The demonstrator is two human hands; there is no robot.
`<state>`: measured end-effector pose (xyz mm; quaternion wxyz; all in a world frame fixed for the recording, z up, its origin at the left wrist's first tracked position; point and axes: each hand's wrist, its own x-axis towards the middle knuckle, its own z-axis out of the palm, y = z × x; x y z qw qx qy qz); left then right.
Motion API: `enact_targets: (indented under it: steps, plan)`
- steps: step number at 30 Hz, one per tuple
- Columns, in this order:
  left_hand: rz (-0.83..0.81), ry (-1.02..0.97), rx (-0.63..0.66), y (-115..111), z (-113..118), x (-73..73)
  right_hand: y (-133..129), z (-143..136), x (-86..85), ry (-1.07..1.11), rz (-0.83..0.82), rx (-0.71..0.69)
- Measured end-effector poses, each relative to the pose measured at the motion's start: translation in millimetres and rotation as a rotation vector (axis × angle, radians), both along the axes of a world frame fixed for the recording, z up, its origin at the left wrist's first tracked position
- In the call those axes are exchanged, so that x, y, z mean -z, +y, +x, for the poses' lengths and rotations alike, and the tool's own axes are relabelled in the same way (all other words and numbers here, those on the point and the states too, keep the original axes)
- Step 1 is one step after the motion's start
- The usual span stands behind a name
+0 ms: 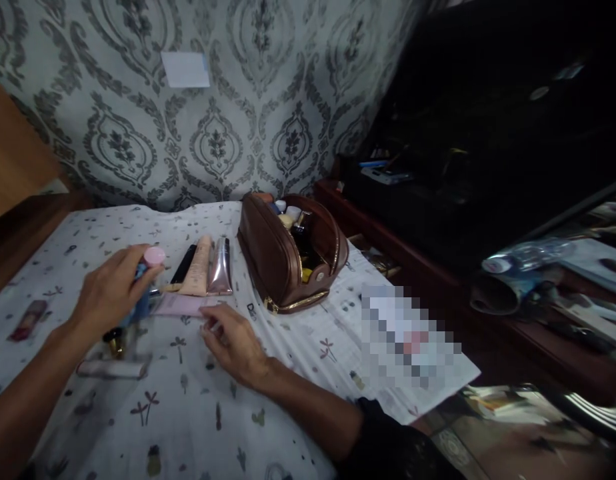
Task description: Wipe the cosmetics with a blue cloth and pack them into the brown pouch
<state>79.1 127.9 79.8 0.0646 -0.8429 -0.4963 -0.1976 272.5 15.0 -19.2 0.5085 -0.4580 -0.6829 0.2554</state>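
Note:
My left hand [111,283] is closed around a blue bottle [141,293] with a pink cap, held over the patterned cloth. The fingertips of my right hand [234,343] touch the end of a pink tube [181,306] lying flat. Behind it lie a black tube [184,264], a beige tube [199,267] and a silvery pink tube [221,268], side by side. A brown pouch [273,257] stands unzipped to their right, with bottles and jars inside. Near my left wrist are a small black-and-gold item [116,343] and a pale tube [111,369].
A small red item [28,320] lies at the cloth's left. Patterned wallpaper [218,133] rises behind. At the right are a dark wooden edge [413,267], a large black surface [488,133], a clear bottle [528,255] and a blurred patch on the cloth.

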Motion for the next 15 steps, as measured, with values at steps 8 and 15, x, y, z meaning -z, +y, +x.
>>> enact_targets:
  steps: [8, 15]
  plan:
    - [-0.368, -0.423, 0.434, -65.5, 49.6, 40.7, 8.4, 3.0, 1.8, 0.258, -0.039, -0.053]
    - [-0.354, -0.755, 0.138, -59.1, 39.2, 44.4, 10.8, 6.3, -2.2, 0.269, -0.203, -0.124]
